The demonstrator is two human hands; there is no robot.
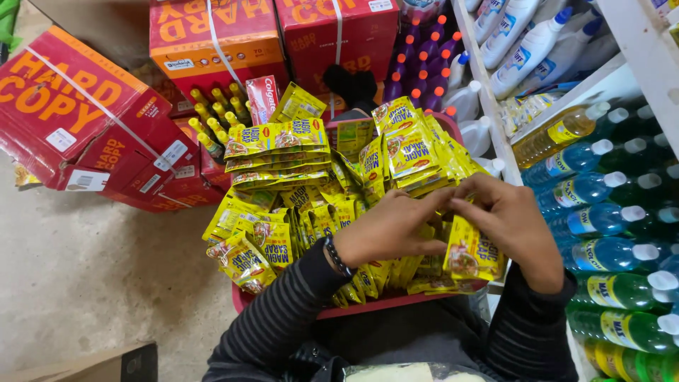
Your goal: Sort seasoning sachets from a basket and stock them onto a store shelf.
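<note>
Two hands meet over the red tub, which is heaped with yellow sachets. Your left hand reaches across the heap, its fingers pressed together on the top of a sachet strip at the tub's right edge; your right hand pinches the same strip from above. Exactly which seam you hold is hidden by your knuckles, so it seems best to keep the grip close to the perforation and pull evenly. Right of the tub, the bottles on the shelf stand near your elbow.
</note>
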